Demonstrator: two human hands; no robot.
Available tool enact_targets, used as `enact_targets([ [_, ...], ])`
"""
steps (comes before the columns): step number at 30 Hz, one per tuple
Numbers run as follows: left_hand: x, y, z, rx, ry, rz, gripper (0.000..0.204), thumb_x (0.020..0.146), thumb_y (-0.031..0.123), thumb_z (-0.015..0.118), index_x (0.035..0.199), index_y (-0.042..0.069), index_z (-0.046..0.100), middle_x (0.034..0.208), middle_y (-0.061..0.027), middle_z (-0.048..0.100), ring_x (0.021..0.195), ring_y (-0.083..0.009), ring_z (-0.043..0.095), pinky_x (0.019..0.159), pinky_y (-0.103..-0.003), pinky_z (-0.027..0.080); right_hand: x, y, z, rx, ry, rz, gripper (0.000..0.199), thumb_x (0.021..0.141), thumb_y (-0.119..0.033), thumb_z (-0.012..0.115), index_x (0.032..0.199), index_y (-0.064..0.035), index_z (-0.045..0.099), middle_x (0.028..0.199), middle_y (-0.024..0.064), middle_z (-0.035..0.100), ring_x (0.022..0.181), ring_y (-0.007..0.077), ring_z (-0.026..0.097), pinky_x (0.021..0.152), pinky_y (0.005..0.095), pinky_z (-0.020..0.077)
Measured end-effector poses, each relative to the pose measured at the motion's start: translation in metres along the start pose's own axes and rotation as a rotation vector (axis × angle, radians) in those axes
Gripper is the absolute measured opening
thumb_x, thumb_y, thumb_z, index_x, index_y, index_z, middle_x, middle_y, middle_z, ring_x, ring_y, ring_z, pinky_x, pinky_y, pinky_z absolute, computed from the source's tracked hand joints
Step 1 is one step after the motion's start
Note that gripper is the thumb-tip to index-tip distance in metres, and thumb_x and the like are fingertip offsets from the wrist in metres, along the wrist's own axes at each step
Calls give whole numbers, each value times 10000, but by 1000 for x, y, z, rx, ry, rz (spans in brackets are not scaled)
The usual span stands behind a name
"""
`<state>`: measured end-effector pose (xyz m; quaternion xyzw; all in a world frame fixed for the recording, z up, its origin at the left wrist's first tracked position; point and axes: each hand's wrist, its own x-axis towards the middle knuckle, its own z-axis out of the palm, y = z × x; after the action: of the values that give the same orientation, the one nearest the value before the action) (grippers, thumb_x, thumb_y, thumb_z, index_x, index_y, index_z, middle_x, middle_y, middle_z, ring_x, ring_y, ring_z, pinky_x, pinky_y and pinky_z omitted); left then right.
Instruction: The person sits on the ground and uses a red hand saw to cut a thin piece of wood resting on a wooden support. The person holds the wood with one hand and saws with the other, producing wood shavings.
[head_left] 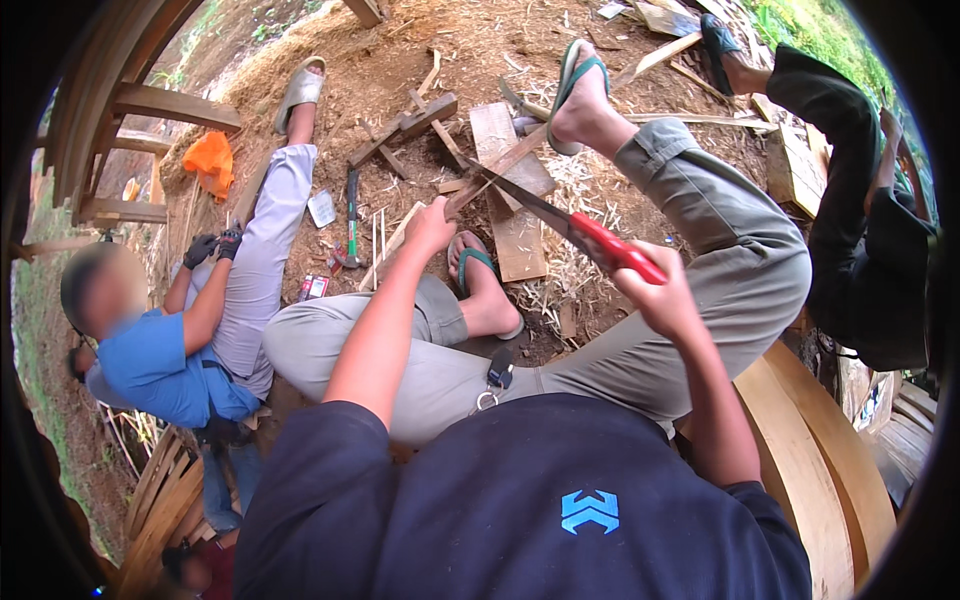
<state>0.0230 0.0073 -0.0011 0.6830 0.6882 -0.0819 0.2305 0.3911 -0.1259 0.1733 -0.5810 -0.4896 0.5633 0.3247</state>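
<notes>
My left hand (430, 226) is closed around the near end of a narrow wooden strip (516, 154), which slants away to the upper right. In my right hand (660, 292) is a handsaw, its red handle (618, 248) gripped in my fist. The tapering saw blade (540, 208) points to the upper left and crosses the strip just beyond my left hand. Whether its teeth touch the wood cannot be made out. Under the strip lies a flat board (521, 250) on the ground, between my sandalled feet.
A hammer (352, 215), crossed wood pieces (405, 130) and an orange cloth or bag (209, 163) lie left on shaving-strewn earth. A person in blue (190, 340) sits close on my left; another in dark trousers (850, 200) is at right. Long planks (800, 450) lie beside my right hip.
</notes>
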Motion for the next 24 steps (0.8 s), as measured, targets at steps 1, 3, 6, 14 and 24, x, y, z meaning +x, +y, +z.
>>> enact_targets([
  [1,2,2,1,16,23,18,478,853,233,647,1307,109,559,1118,-245,700,1071,-408,671,910,-506,532,4,6,-7,-28,7,-11,222,823,-157,628,945,2,723,634,17,556,578,79,502,550,303,414],
  [3,0,13,-1,15,20,-16,466,851,231,645,1291,102,560,1105,-244,703,1056,-411,675,899,-507,534,29,20,7,-108,68,-105,237,824,-182,647,940,17,704,625,37,546,586,104,509,568,330,428],
  [6,4,18,6,22,31,-4,429,847,237,646,1248,105,572,1080,-241,709,1034,-417,680,878,-512,537,69,42,61,-26,230,-94,257,844,-211,659,931,31,674,646,72,556,608,144,529,579,364,440],
  [14,-4,19,0,52,44,-31,408,860,272,640,1228,105,587,1061,-242,714,1024,-425,681,872,-519,535,14,6,-26,-37,-10,-4,254,829,-204,668,960,8,721,686,5,608,597,78,516,571,299,427],
  [24,4,6,4,38,35,-4,402,860,298,647,1209,112,574,1060,-232,715,1027,-426,677,871,-521,531,4,4,12,-8,102,-8,242,821,-182,653,940,23,699,642,54,590,572,105,532,546,329,432],
])
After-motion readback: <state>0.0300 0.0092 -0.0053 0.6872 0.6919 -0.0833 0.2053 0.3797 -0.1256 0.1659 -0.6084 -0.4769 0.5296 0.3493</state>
